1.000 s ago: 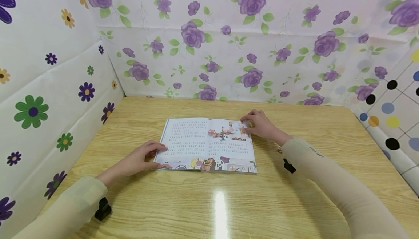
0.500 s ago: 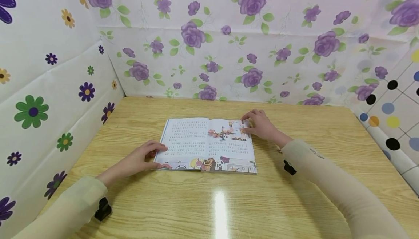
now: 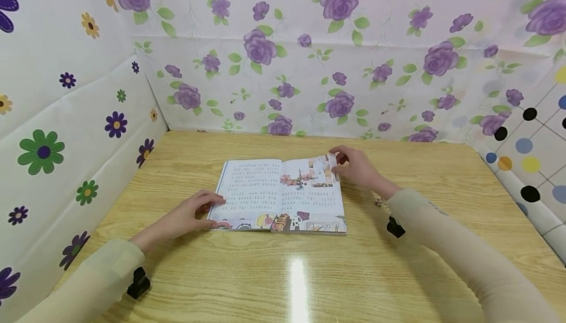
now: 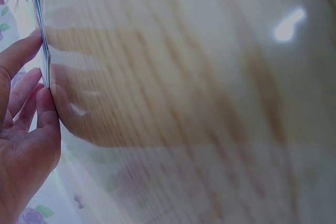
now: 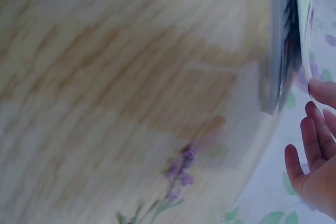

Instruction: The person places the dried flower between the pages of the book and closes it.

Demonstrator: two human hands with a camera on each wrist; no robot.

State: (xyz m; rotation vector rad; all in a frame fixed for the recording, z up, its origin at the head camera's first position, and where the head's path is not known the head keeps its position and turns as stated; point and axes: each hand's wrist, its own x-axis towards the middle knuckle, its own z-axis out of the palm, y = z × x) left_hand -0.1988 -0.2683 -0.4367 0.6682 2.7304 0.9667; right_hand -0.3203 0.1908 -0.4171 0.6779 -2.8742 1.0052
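An open picture book (image 3: 254, 185) lies on the wooden table, printed text on both pages and food drawings along the bottom. My left hand (image 3: 191, 213) rests at its lower left edge, fingertips and thumb touching the margin; the left wrist view shows those fingertips (image 4: 35, 38) against the book's thin side. At the upper right corner, my right hand (image 3: 357, 166) pinches a page (image 3: 325, 170) between thumb and fingers, the corner raised. In the right wrist view, the lifted page (image 5: 305, 40) stands apart from the thicker stack below, held by the right hand (image 5: 315, 150).
Light wood tabletop (image 3: 230, 274) surrounds the book, with a bright reflection near the front. Flower-printed sheeting (image 3: 283, 67) stands behind and at the left; a dotted sheet (image 3: 530, 165) is at the right. A small purple flower print (image 5: 181, 171) shows near the right wrist.
The right hand has moved slightly up and to the right, raising the right page's upper corner, which lay flat before. The left hand stays in place.
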